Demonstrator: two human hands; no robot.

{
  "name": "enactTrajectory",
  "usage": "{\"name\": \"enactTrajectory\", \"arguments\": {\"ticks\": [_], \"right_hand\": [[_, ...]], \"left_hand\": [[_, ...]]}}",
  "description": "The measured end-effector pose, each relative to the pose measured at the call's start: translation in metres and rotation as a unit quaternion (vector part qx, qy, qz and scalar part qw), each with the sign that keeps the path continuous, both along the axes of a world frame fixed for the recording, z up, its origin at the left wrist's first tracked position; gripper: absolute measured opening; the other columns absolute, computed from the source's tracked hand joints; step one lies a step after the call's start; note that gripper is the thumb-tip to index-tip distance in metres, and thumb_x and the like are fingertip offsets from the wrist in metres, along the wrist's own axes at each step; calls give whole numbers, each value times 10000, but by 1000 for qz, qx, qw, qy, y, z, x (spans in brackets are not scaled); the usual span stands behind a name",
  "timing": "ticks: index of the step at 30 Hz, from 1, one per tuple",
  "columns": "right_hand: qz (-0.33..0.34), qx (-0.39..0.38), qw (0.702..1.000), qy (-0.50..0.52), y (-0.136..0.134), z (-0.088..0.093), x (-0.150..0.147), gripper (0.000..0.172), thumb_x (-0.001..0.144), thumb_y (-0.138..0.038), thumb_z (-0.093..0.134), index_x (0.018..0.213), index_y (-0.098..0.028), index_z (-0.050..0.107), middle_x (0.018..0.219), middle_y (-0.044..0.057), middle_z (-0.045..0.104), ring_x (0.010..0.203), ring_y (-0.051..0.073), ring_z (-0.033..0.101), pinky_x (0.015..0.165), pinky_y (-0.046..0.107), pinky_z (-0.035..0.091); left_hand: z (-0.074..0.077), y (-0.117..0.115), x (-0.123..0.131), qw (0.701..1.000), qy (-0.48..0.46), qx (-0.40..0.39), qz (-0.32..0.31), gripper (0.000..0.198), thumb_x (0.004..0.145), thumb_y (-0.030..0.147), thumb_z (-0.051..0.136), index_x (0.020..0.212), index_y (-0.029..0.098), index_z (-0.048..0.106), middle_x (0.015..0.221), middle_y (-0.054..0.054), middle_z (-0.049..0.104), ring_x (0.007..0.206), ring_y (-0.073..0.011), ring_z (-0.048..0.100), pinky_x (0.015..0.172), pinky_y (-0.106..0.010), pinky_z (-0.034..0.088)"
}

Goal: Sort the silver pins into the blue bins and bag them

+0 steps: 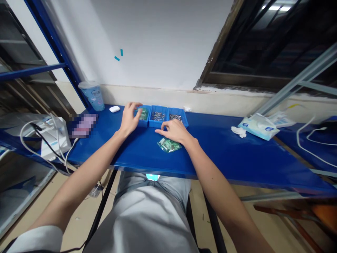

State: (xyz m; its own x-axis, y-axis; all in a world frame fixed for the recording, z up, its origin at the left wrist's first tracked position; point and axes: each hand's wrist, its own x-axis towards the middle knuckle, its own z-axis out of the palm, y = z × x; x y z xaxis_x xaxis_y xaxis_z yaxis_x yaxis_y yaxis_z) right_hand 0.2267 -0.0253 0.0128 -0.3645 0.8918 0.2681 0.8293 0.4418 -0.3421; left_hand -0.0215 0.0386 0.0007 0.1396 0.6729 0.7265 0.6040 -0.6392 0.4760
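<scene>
Left hand (130, 117) and right hand (175, 131) of one seated person, both over the blue table (223, 154). The left hand is open, fingers spread and curved, its fingertips at the rim of the left bin (144, 121), which contains small green pieces; whether a piece is pinched cannot be told. The right hand lies palm down with fingers loosely extended toward the left, tips on the table, nothing visibly gripped. Just beside its wrist, toward the near edge, lies a pile of green parts (169, 144). Three blue bins stand touching in a row close to the far edge: the left bin, the middle bin (158, 116) and the right bin (178, 116), the latter two filled with small metal parts. At the far left corner stand a lidded cup (93, 95) and a white earbud case (114, 109). Toward the right end of the far edge lie a crumpled tissue (239, 131) and a tissue pack (259, 125), well apart from both hands. A white device with cables (54, 138) sits off the left edge.
</scene>
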Motion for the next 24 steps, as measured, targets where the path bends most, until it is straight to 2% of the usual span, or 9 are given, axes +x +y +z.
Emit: {"name": "enactTrajectory", "arguments": {"ticks": [2,6,9,12,15,19,24], "right_hand": [[0,5,1000,-21,1,-1,1,399,921,-566,693,729,-217,706,576,11,599,622,191,555,640,305,314],[-4,26,999,-19,1,-2,2,230,1034,-279,531,962,-205,737,809,63,738,760,220,639,679,309,330],[-6,23,1000,-1,2,-3,2,262,1044,-209,463,1049,-195,724,932,83,769,831,226,664,719,302,357],[-1,14,1000,9,2,-4,3,263,1045,-223,465,1034,-191,725,915,78,766,832,224,662,730,297,369],[1,11,999,33,3,-5,1,252,1039,-248,487,989,-196,728,838,61,750,784,215,655,716,292,370],[16,25,998,61,2,-6,-2,230,1024,-251,504,965,-200,721,811,52,741,759,210,651,701,287,365],[15,63,991,116,2,-5,-1,258,1044,-314,483,960,-212,705,722,26,692,682,198,612,680,285,357]], "left_hand": [[8,-16,10,997,37,24,-64,257,1021,353,526,1112,186,698,1066,-81,697,937,-213,642,928,-374,513],[13,-42,28,956,166,1,-241,267,1024,393,570,1022,184,735,904,-52,731,806,-189,659,811,-330,515],[8,-53,39,910,253,3,-328,357,934,501,716,1137,209,752,1159,-92,738,1107,-267,673,998,-398,492],[1,-56,45,884,312,-6,-347,526,865,521,792,1296,228,716,1292,-121,698,1240,-319,626,1059,-442,474],[-4,-54,47,876,341,-22,-339,410,916,436,757,1265,222,737,1260,-108,728,1200,-305,661,1050,-429,489],[-7,-51,48,880,330,-13,-341,256,989,322,654,1190,207,764,1187,-76,774,1142,-261,700,1013,-367,517],[-6,-49,45,896,307,20,-321,252,1035,278,544,1101,169,762,1060,-92,782,998,-234,730,903,-337,547]]}}
